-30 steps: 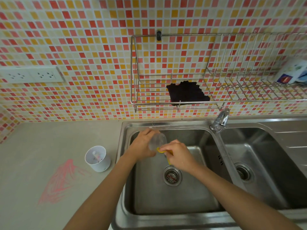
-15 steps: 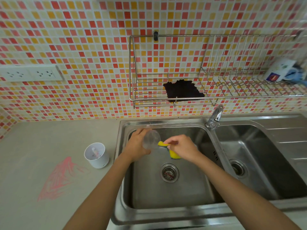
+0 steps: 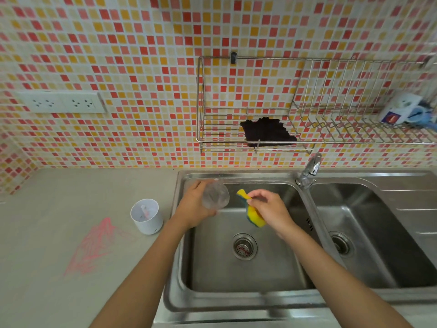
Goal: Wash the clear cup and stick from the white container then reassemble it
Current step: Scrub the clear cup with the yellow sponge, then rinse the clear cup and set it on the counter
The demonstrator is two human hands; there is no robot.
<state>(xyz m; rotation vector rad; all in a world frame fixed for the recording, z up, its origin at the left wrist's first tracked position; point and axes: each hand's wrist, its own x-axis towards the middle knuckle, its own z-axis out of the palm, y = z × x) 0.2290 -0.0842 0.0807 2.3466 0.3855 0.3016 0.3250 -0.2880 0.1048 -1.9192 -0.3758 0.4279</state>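
Left hand (image 3: 194,204) fingers grip blurred clear cup (image 3: 215,195); right hand (image 3: 272,209) fingers pinch sponge (image 3: 252,213).

A double sink (image 3: 236,301) and grey worktop (image 3: 71,233) are seen from a single head-worn wide-angle camera, aimed forward and steeply down from close above. The tiled wall (image 3: 118,55) is taken in beyond, its lines bowed by the lens.

Sink (image 3: 248,301) right of the counter (image 3: 59,209), rack (image 3: 307,140) on the wall above.
Container (image 3: 146,216) stands on the counter, just left of the sink.
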